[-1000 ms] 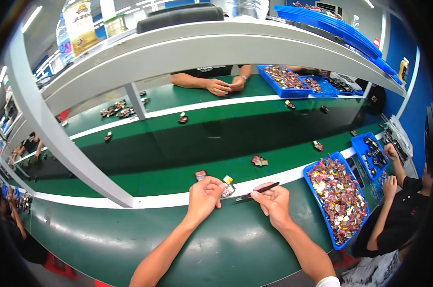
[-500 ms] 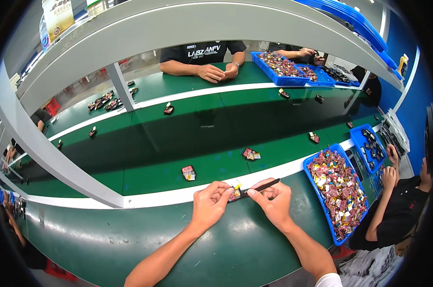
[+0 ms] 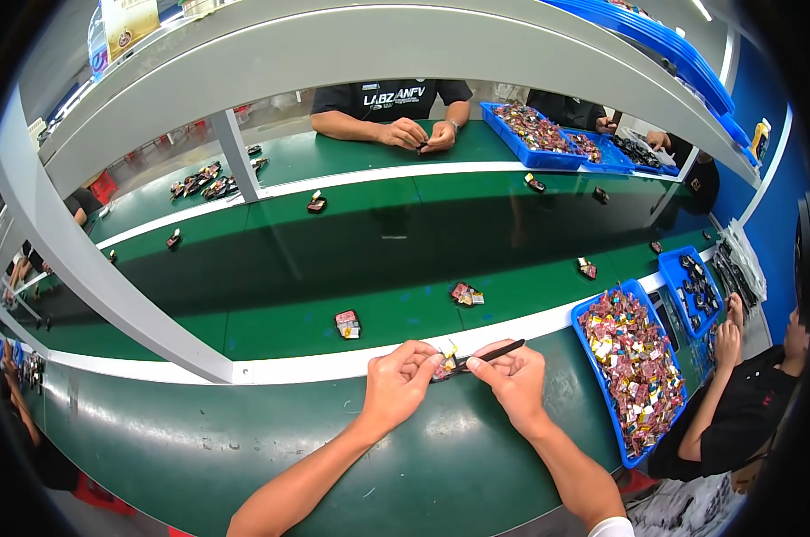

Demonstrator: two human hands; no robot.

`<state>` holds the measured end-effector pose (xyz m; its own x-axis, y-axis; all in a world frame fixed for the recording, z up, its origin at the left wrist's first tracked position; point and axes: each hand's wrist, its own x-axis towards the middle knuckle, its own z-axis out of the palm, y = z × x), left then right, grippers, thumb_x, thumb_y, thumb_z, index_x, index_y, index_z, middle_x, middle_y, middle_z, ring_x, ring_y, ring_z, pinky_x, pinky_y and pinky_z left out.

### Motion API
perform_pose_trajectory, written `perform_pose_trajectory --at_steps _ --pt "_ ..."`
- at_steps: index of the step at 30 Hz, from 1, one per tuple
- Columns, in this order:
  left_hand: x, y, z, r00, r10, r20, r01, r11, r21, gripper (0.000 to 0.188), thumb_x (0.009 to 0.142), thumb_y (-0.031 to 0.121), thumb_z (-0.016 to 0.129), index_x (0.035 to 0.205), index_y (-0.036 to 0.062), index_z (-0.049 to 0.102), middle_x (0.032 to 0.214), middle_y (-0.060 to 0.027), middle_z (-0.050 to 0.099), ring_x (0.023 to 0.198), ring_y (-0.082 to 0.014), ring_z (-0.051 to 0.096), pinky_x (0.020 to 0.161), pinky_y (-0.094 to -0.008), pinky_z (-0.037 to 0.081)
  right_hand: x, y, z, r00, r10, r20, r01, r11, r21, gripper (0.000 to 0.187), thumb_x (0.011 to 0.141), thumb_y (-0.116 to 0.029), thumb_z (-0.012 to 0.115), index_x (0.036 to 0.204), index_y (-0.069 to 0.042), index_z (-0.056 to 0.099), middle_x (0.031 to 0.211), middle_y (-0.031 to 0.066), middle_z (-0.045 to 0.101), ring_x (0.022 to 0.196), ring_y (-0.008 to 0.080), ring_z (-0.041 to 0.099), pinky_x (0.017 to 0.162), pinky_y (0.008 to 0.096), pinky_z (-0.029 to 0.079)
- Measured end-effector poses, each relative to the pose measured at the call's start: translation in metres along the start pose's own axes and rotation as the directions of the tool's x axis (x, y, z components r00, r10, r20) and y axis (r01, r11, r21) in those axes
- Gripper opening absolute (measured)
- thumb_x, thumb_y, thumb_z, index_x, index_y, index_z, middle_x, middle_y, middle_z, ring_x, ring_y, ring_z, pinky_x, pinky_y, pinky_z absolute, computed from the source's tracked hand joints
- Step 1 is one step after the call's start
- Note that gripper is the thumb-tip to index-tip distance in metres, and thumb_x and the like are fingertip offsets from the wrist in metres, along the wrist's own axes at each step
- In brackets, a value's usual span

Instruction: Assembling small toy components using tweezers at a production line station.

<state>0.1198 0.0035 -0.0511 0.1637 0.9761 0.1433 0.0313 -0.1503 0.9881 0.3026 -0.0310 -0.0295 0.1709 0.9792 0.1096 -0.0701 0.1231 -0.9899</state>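
My left hand [image 3: 398, 380] pinches a small electronic part [image 3: 443, 365] with yellow and pale pieces and a dark edge, held over the near bench edge beside the white rail. In my right hand [image 3: 514, 387] is a slim black pen-like tool [image 3: 501, 350], gripped between thumb and fingers. Its left end meets the small part, and its other end points up to the right. Exactly where the tip touches is too small to tell. Beyond the rail, two similar parts, a pink-and-white one [image 3: 347, 324] and another [image 3: 467, 294], lie on the green belt [image 3: 405, 318].
A blue tray [image 3: 626, 452] heaped with small boards stands right of my hands, with a smaller blue tray [image 3: 702, 327] of black pieces behind it. A grey overhead beam [image 3: 378, 49] and a post [image 3: 109, 268] frame the belt. Co-workers sit opposite and at right.
My hands stay nearly in place, the tool still against the part. Parts on the belt have shifted slightly left. The co-worker opposite now has a small dark thing between the hands.
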Motion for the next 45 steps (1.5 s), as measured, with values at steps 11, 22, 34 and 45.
perform_pose_trajectory --at_steps 11,22,34,45 --pt "0.003 0.003 -0.008 0.985 -0.124 0.120 0.135 0.986 -0.094 0.010 0.094 0.004 0.066 0.096 -0.0055 0.067 0.072 -0.0052 0.066 0.049 -0.0045 0.051 0.043 -0.0212 0.038 0.005 -0.004 -0.008 0.989 0.084 0.122 -0.089 0.995 0.038 0.010 0.087 0.008 0.071 0.096 0.008 0.066 0.089 0.0126 0.072 0.081 0.0128 0.069 0.072 0.0228 0.056" --pt "0.002 0.001 -0.002 0.995 -0.070 0.067 0.072 0.997 -0.031 0.012 0.093 0.007 0.069 0.095 -0.0052 0.068 0.069 -0.0031 0.064 0.048 -0.0040 0.050 0.043 -0.0212 0.038 0.006 0.001 -0.011 0.990 0.064 0.123 -0.062 0.998 -0.018 0.011 0.086 0.008 0.072 0.096 0.006 0.067 0.085 0.0095 0.072 0.074 0.0073 0.066 0.063 0.0186 0.051" --pt "0.002 0.005 -0.006 0.983 -0.143 0.117 0.154 0.983 -0.096 0.014 0.095 0.008 0.067 0.100 -0.0053 0.066 0.073 -0.0064 0.066 0.050 -0.0091 0.059 0.042 -0.0224 0.042 0.002 -0.005 -0.008 0.979 0.117 0.168 -0.116 0.993 -0.012 0.012 0.088 0.007 0.071 0.098 0.008 0.065 0.091 0.0130 0.072 0.083 0.0138 0.070 0.075 0.0241 0.057" --pt "0.000 0.009 -0.001 0.990 -0.137 -0.043 0.130 0.984 -0.125 0.014 0.095 0.009 0.066 0.096 -0.0055 0.067 0.069 -0.0058 0.068 0.049 -0.0081 0.060 0.043 -0.0230 0.043 -0.002 -0.009 -0.001 0.997 0.070 0.024 -0.072 0.994 0.079 0.011 0.086 0.005 0.074 0.095 0.006 0.067 0.084 0.0069 0.071 0.068 0.0027 0.060 0.058 0.0165 0.046"
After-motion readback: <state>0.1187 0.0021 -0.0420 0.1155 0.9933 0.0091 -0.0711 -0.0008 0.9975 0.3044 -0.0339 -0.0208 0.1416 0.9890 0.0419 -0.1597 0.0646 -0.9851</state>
